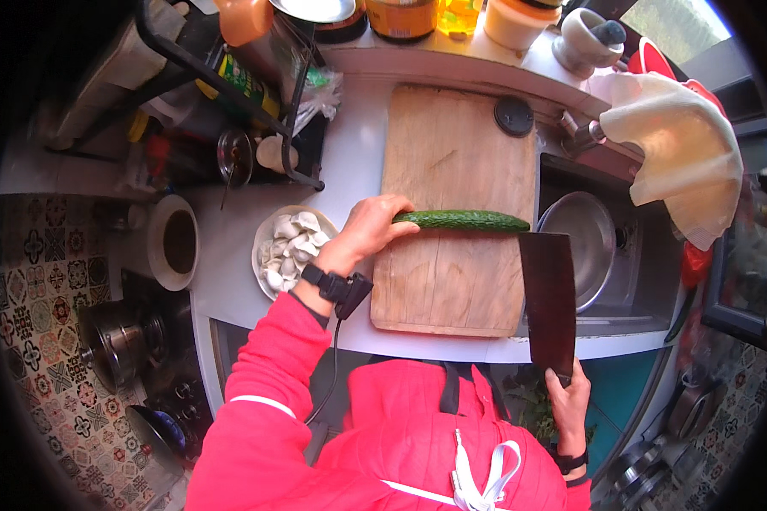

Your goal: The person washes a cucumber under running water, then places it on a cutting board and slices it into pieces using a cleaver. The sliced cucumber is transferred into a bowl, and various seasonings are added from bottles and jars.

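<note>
A green cucumber (463, 220) lies crosswise on a wooden cutting board (447, 287). My left hand (376, 220) grips its left end, thumb and fingers around it. In my right hand (567, 396) is a cleaver (548, 300), held by its handle, which the fingers mostly hide. The dark, broad blade points away from me, and its far end is near the cucumber's right tip. Whether blade and cucumber touch I cannot tell. Left of the board, partly behind my left forearm, stands a bowl (256, 255) of dumplings (291, 246).
A round black lid (513, 116) rests on the board's far right corner. To the right, a metal basin (607, 268) sits in the sink (645, 287). A black metal rack (291, 128) stands at left. Jars and a stone mortar (581, 48) line the back ledge.
</note>
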### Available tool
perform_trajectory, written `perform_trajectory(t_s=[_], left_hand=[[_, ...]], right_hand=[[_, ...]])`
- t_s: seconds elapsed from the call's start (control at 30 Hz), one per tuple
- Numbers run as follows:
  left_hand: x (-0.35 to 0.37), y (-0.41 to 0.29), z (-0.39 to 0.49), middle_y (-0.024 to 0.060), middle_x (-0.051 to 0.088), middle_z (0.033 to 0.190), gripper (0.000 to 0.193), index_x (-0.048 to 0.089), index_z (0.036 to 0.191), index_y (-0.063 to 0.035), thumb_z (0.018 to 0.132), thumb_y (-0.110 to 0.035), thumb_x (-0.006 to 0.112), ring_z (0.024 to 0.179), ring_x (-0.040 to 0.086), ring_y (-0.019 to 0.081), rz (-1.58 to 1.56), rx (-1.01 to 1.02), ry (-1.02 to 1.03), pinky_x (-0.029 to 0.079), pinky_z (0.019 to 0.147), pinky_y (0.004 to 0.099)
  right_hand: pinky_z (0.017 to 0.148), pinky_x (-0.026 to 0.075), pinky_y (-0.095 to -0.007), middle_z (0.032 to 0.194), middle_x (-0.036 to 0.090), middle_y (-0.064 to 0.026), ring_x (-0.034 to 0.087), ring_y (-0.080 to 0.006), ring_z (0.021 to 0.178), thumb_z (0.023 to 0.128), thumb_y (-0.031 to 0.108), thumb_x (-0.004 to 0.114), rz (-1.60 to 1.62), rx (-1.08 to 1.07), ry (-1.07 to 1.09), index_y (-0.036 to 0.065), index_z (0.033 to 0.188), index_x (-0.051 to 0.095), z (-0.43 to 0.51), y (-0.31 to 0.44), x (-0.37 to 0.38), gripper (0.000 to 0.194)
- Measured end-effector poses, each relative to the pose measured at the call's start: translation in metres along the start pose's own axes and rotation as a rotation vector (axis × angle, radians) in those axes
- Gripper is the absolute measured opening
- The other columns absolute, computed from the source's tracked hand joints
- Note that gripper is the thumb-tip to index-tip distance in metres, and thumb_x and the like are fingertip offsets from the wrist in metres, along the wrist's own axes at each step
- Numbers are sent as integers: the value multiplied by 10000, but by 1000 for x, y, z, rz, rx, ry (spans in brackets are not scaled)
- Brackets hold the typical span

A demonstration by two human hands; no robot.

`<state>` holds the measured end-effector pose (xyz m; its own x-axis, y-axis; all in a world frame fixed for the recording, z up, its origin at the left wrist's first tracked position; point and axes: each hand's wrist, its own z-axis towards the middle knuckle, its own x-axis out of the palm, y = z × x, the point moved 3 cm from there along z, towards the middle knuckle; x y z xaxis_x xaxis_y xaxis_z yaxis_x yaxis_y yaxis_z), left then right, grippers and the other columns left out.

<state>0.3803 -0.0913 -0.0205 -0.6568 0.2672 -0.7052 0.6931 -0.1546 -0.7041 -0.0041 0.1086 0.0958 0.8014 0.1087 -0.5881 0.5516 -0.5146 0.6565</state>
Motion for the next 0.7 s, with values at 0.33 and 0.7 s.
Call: perform_trajectory(t_s=[0.33, 0.7], left_hand=[[25, -7, -37, 75, 684, 984, 221, 714, 970, -82, 766, -141, 775, 930, 638, 286, -146, -24, -444, 523, 827, 381], [23, -16, -33, 53, 700, 922, 92, 708, 875, -63, 797, -90, 746, 818, 667, 251, -34, -3, -467, 539, 734, 343]], right_hand=[[491, 378, -222, 691, 547, 43, 455, -31, 549, 891, 42, 650, -46, -48, 118, 21, 1134, 609, 25, -1, 27, 248], [545, 403, -237, 725, 562, 21, 473, -49, 604, 881, 51, 657, 18, -7, 124, 21, 1090, 611, 18, -5, 30, 216]])
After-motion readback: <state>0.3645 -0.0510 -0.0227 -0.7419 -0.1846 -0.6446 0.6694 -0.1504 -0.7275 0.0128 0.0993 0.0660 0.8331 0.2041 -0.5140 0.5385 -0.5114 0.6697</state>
